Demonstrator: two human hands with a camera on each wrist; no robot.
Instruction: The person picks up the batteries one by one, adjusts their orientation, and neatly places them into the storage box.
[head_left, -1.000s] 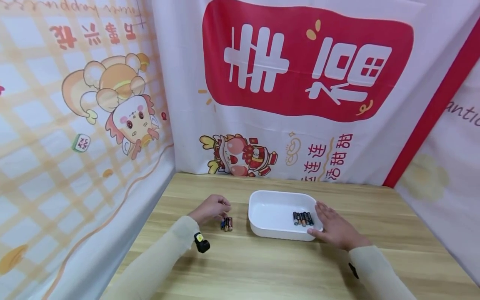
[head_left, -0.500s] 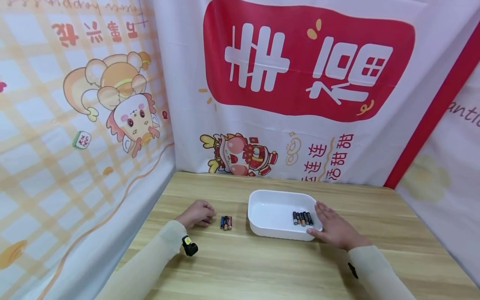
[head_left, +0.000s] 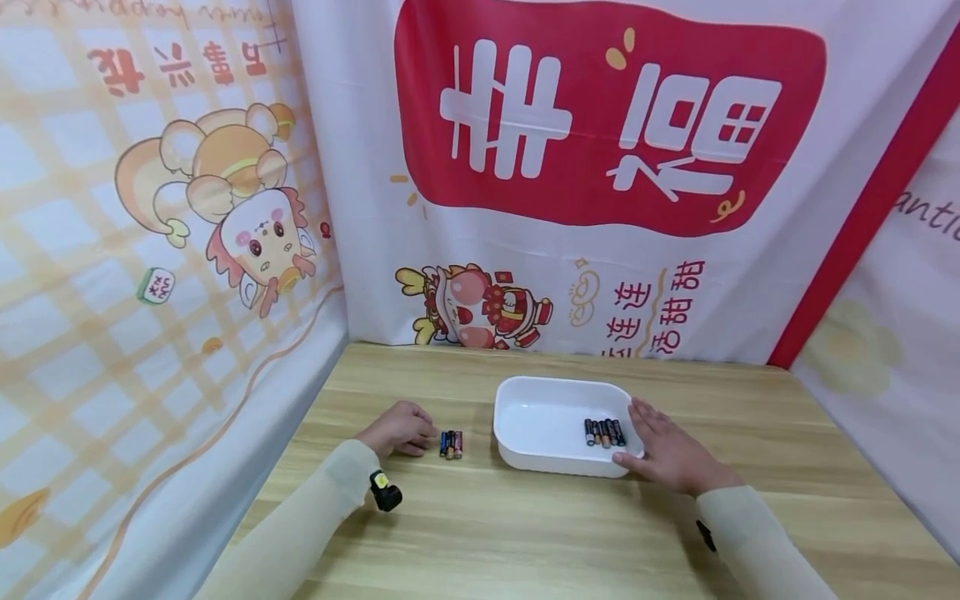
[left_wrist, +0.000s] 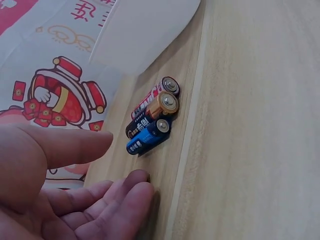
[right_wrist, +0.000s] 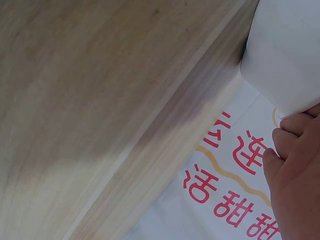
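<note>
In the head view, three batteries point(head_left: 452, 445) lie side by side on the table. The left wrist view shows a blue battery point(left_wrist: 148, 137), a black and copper one point(left_wrist: 152, 114) and a red one point(left_wrist: 156, 96). My left hand point(head_left: 400, 428) is just left of them, fingers loosely bent, thumb apart, holding nothing. A white plastic bin point(head_left: 525, 454) stands to their right. Inside its right end, several dark batteries point(head_left: 604, 432) lie in a row. My right hand point(head_left: 671, 450) holds the bin's right end, fingers along the side and thumb at the near corner.
The wooden table point(head_left: 495, 533) ends at a hanging cloth point(head_left: 367, 250) with red and white print at the back. A checked cloth point(head_left: 187, 350) hangs along the left, and another pale cloth point(head_left: 900, 333) along the right.
My left hand has drawn back leftward from over the batteries, then edged slightly right towards them. The right hand stays at the bin, and the batteries keep their places.
</note>
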